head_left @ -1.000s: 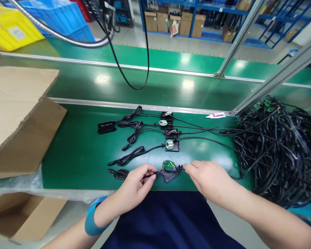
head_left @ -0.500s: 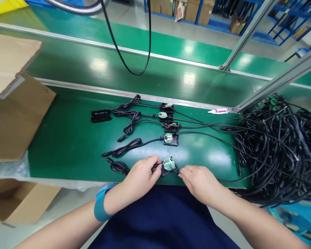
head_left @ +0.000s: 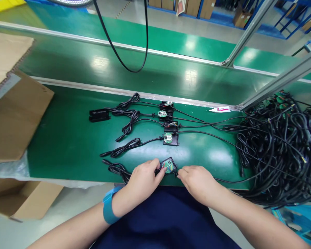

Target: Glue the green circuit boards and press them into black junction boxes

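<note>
At the table's front edge, a round green circuit board (head_left: 168, 166) with coloured wires sits in a small black plastic case (head_left: 172, 161). My left hand (head_left: 145, 178) is closed at the left side of this case, pinching the cable there, its thumb against the board's edge. From the right, my right hand (head_left: 197, 180) pinches the black cable (head_left: 233, 181) close to where it enters the case. A coiled black cable with a plug (head_left: 116, 168) lies left of my left hand. Behind the hands, several similar cases with boards (head_left: 168, 138) stand in a column with their cables.
A big tangle of black cables (head_left: 282, 148) covers the table's right end. A white glue tube (head_left: 219, 109) and metal frame post (head_left: 269, 83) are nearby. Black plastic cases (head_left: 99, 115) lie left, beside a cardboard box (head_left: 15, 117). A cable loop (head_left: 134, 71) hangs overhead.
The case under my hands has turned, and more of it shows behind the board. My left hand has shifted slightly right, its thumb now at the board. The right hand keeps its pinch.
</note>
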`<action>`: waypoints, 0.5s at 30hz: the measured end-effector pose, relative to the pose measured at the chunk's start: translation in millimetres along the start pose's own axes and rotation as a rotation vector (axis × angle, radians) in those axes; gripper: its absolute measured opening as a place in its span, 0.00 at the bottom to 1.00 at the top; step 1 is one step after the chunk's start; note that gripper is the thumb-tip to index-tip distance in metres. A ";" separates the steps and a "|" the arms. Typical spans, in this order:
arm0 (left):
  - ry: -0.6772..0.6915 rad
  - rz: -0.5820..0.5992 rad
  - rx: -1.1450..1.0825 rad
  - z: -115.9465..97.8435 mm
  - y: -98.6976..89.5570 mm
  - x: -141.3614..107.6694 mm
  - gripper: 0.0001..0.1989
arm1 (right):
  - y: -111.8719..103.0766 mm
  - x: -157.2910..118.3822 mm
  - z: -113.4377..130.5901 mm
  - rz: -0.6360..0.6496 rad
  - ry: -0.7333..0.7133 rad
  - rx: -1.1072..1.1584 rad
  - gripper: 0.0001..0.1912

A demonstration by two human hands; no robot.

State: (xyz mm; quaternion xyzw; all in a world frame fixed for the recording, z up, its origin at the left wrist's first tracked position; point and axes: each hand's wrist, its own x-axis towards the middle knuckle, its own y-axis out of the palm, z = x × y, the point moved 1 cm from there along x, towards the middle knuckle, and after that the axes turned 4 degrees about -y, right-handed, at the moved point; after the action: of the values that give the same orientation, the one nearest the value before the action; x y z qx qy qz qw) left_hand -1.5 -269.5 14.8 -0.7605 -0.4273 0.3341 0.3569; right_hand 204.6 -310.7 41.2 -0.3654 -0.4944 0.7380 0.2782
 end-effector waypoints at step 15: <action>-0.120 0.045 0.086 -5.4 9.1 13.9 0.09 | -2.9 9.7 -6.8 0.059 0.043 0.058 0.09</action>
State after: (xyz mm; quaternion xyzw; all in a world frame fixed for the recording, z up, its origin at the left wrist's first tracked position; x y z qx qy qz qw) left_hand 12.3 -262.0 7.2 -0.7326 -0.4159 0.4050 0.3555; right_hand 204.7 -298.6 39.7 -0.3873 -0.4560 0.7517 0.2774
